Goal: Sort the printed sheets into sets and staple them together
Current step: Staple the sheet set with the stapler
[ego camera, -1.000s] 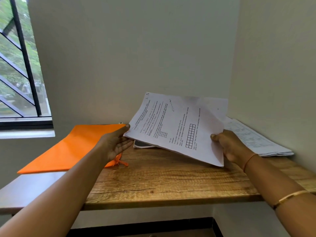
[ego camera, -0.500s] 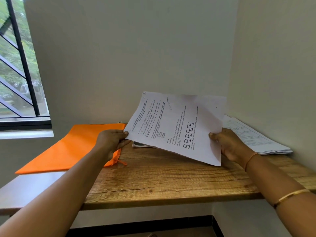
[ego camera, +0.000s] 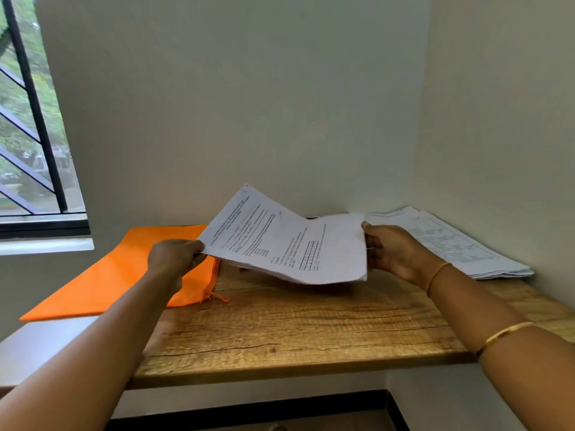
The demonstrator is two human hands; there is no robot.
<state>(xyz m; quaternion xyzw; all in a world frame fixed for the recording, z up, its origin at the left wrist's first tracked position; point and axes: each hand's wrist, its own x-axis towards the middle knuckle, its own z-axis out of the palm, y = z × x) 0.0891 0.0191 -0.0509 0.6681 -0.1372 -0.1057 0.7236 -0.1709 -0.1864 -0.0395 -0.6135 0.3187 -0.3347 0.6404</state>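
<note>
Left grip [ego camera: 174, 259] and right grip [ego camera: 395, 250] pinch the sheets [ego camera: 289, 244] above the tabletop [ego camera: 295, 331]; orange pouch [ego camera: 118, 275] left, paper stack [ego camera: 460, 247] far right.

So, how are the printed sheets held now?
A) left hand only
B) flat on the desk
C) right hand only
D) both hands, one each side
D: the left hand pinches the printed sheets at their left edge, and the right hand grips the right edge.

Printed sheets [ego camera: 286, 244], white, black text and a small grid: thin bundle held clear above the desk's [ego camera: 280, 337] rear middle, sagging at centre. Second printed stack [ego camera: 460, 244]: flat, rear right corner.
</note>
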